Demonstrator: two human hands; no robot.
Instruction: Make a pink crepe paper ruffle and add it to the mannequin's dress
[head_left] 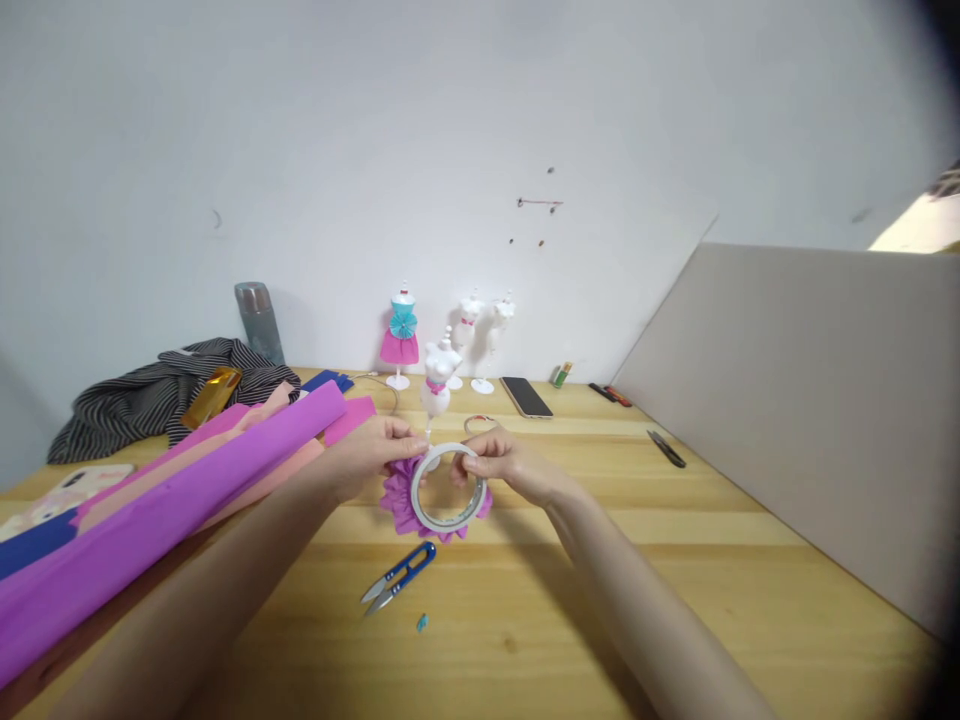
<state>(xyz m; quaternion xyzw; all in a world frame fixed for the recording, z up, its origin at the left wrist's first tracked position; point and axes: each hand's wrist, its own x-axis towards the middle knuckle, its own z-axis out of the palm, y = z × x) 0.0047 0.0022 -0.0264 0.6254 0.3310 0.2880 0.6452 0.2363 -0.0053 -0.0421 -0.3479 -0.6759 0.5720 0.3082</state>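
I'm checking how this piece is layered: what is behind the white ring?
Ruffled purple material shows behind the white ring, sticking out past its left, lower and right edges. What lies directly behind the band itself is covered.

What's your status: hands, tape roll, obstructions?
Left hand on purple ruffle; right hand gripping white tape roll, held before ruffle. Blue snips on table nearby, apart from both hands.

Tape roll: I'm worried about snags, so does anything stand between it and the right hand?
Nothing visible does: the right hand has its thumb directly on the rim of the tape roll. The purple ruffle shows behind the roll, mostly at its left and bottom.
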